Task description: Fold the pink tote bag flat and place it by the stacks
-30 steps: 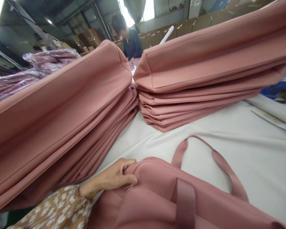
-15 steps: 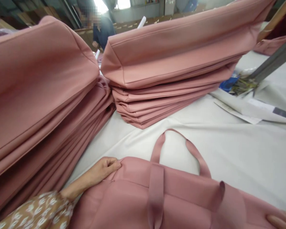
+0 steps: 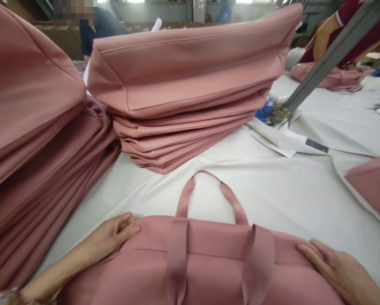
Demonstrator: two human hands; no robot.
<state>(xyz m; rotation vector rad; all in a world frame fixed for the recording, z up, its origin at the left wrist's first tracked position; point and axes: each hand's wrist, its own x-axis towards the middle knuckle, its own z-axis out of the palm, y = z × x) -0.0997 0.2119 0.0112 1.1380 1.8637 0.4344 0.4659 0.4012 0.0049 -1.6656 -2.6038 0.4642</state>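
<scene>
Bag [image 3: 215,271] is lying on white cloth [image 3: 304,186], its near part running out of view. Left hand [image 3: 117,233] is pinching its left end, thumb on the near side; right hand [image 3: 339,267] is grasping the right end, fabric showing between thumb and finger. Far handle [image 3: 184,201] is arching over the cloth; near handle [image 3: 177,254] is drooping across the bag's face. Left stack [image 3: 34,101] is rising beside the left arm, right stack [image 3: 190,76] beyond the far handle; both are blocking the far side, hiding the lower body of a person in blue [image 3: 104,21]. Grey post [image 3: 332,59] is slanting across a person in maroon [image 3: 328,36] and a pink bundle [image 3: 339,78]. Papers [image 3: 272,144] and a blue thing [image 3: 264,111] are lying near its foot. Pink panel [image 3: 370,182] is jutting in at right. Against half a second ago, right hand is showing almost whole, not just fingers; left hand is keeping its corner; view is swinging rightward, stacks sitting further left, panel newly appearing.
</scene>
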